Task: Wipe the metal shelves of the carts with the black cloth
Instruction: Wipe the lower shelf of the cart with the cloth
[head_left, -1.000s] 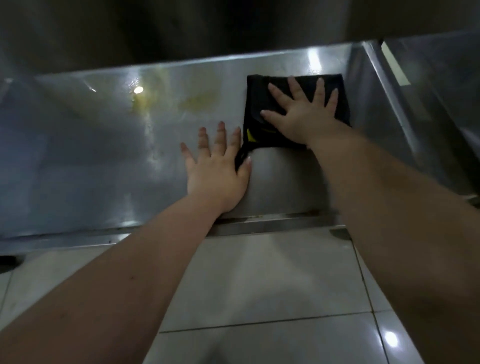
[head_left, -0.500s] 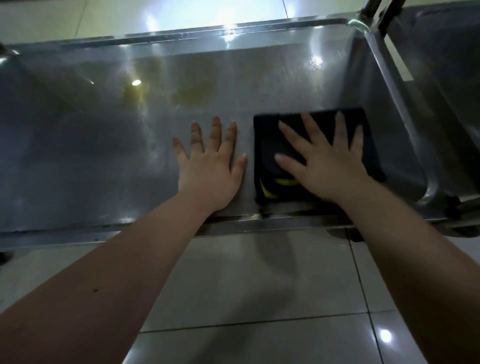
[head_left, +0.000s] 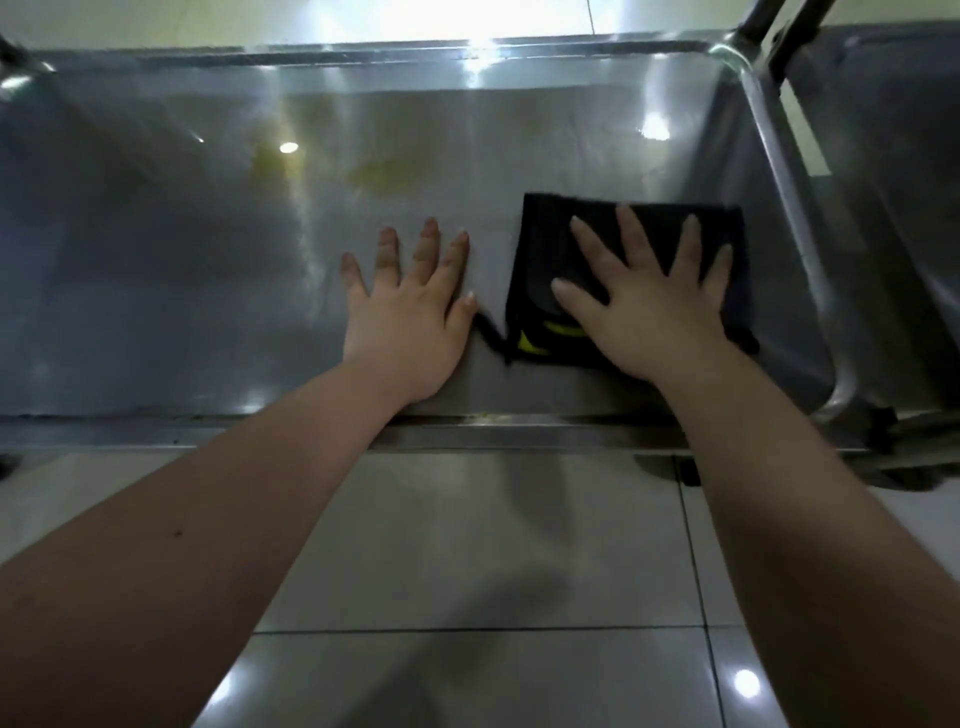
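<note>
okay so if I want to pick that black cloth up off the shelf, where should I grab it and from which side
Probably the black cloth's far-left corner, pinched from above and from the left. The cloth lies folded flat on the metal shelf, and the right hand presses on its middle and right part, so that corner is bare. The left hand, flat on the shelf beside it, is nearest.

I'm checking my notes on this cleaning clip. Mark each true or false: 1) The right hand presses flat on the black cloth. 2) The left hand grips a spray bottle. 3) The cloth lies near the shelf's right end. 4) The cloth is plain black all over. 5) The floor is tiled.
1) True: the right hand lies spread on the black cloth.
2) False: the left hand rests flat and empty on the metal shelf.
3) True.
4) False: it shows yellow markings at its near edge.
5) True: the floor has tile seams.
</note>
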